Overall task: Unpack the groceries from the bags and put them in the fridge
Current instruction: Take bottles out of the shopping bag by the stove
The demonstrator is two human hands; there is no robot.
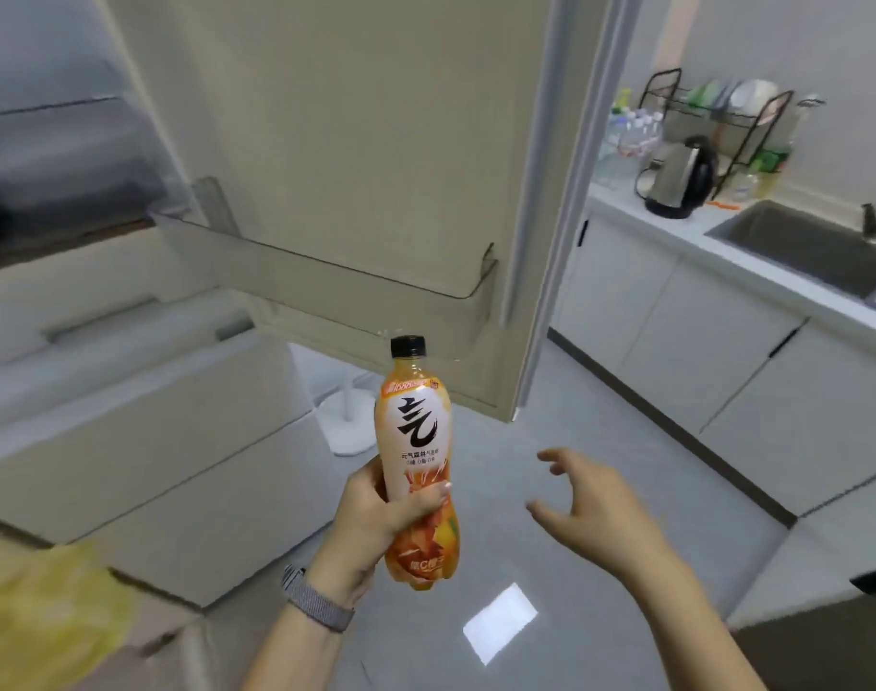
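My left hand [376, 516] grips an orange drink bottle [416, 441] with a black cap and white label, held upright in front of the open fridge door [376, 142]. A clear door shelf [326, 286] runs across the door just above the bottle's cap. My right hand [590, 501] hovers to the right of the bottle, fingers spread, holding nothing. The fridge interior [52, 157] shows at the upper left, blurred. A yellow bag [52, 605] lies at the lower left corner.
The fridge's lower drawers [141, 431] stand to the left. On the right, a counter holds a kettle [677, 179], a dish rack [715, 122], bottles and a sink [805, 241] above white cabinets [725, 371]. Grey floor [525, 615] lies below my hands.
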